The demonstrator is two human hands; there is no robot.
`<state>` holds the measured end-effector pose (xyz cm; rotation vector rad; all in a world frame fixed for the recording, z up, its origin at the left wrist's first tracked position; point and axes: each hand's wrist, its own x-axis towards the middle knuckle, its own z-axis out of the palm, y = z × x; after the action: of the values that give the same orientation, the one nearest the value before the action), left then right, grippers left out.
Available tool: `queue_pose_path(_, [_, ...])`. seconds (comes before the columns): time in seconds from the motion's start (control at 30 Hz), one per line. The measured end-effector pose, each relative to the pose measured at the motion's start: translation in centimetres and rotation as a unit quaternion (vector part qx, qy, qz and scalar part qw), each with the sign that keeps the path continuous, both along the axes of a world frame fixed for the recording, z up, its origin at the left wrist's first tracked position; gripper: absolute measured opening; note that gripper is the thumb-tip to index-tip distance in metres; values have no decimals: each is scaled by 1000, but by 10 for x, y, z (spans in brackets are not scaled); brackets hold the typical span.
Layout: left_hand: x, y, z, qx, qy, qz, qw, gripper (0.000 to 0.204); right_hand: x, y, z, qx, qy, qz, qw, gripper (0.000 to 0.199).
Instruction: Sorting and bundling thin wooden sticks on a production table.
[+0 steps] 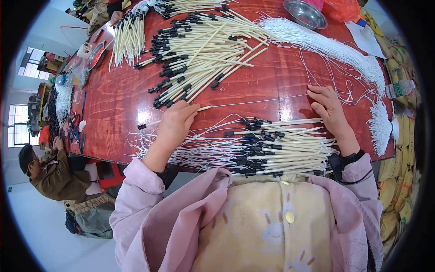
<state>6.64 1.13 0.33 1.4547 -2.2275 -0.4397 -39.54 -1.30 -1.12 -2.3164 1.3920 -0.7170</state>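
Red table (pixel 281 72), windows (pixel 18 123), 2 hands (pixel 175 122), stick (pixel 205 108), taut string (pixel 258 101)

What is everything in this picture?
Table: one, red, centre
Held stick: one, cream, left of centre
Stretched cord: one, white, rightward from held stick
Near sticks: many, cream with black pieces, near table edge
Far sticks: many, cream with black pieces, upper middle
White cords: many, white, upper right
Metal bowl: one, silver, upper right
Bottles: at least two, clear, both sides
Bag: at least one, red, upper right
Sacks: several, tan, right edge
Windows: two, white, left wall
Co-worker: at least one, brown jacket, left
Left hand: one, bare, gripping held stick
Right hand: one, bare, pinching stretched cord
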Motion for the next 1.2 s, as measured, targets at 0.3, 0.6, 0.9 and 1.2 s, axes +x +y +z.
queue_pose_path(0.3, [-8,-1,-1,-14,-3,-13,1000,22,-2,-1,-3,2,-2,3,1000,34])
queue_pose_path(0.6, [-137,-55,-14,-94,-139,-199,966,13,25,0,14,-4,128,91,988,46])
queue_pose_path(0.9, [-122,-73,15,-111,20,-98,989,12,20,-17,8,-54,115,81,989,60])
queue_pose_path(1.2, [-51,-39,8,90,-81,126,985,20,70,-34,14,-73,116,141,981,37])
